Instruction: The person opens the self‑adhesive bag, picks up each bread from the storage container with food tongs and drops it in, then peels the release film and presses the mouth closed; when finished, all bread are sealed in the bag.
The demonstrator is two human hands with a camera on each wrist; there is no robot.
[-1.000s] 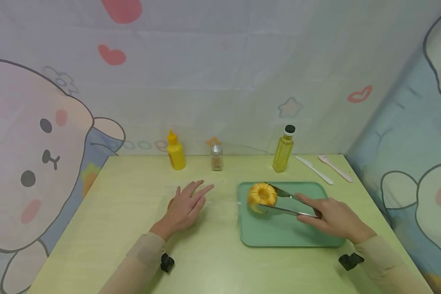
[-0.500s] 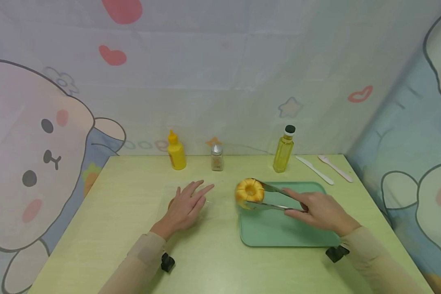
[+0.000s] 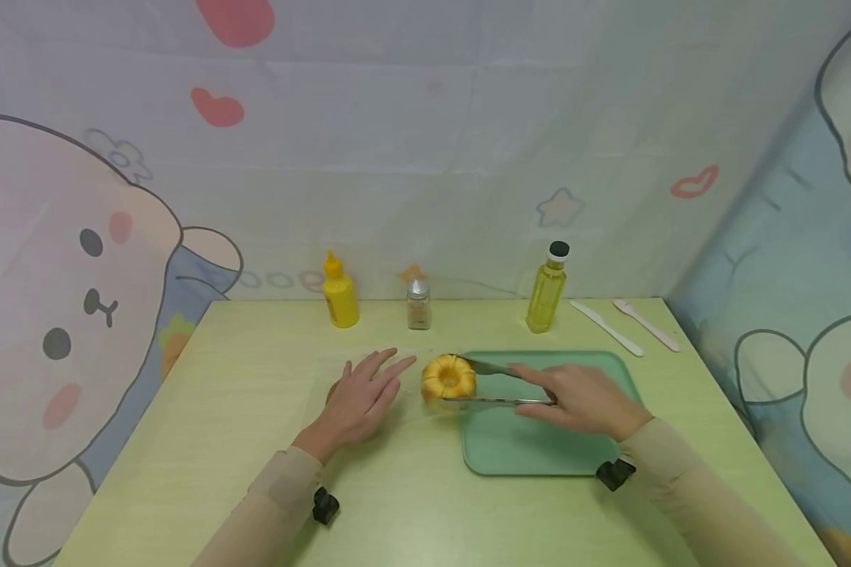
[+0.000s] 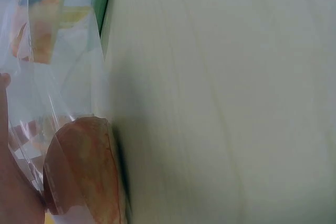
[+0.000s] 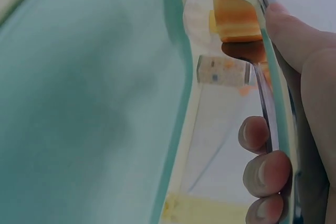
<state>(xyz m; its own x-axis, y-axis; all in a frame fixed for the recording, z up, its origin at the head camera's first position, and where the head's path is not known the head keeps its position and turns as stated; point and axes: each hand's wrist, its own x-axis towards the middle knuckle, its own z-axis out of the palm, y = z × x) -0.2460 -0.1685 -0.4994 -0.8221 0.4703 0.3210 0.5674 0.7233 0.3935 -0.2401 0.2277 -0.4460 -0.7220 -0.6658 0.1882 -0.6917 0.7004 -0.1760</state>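
My right hand (image 3: 585,398) grips metal tongs (image 3: 495,368), whose arms pinch a golden, fluted round cake (image 3: 448,379) with a dimple in its top. This cake is held just past the left edge of the green tray (image 3: 539,453). To its left, my left hand (image 3: 358,403) lies over a clear plastic bag (image 4: 73,87), fingers straight and spread. Inside the bag is a brown-crusted piece of bread (image 4: 86,171), mostly hidden under the hand in the head view. Through the clear plastic, the left wrist view shows the cake near the bag's far end.
Along the back stand a yellow squeeze bottle (image 3: 340,298), a shaker (image 3: 418,305) with a metal cap and a bottle of yellow oil (image 3: 547,290). A white plastic knife (image 3: 606,328) and a pink plastic fork (image 3: 645,324) lie at the back right.
The right hand has carried the cake in the tongs leftward, from over the tray to beyond its left edge, close to the left hand. My left hand has barely moved.
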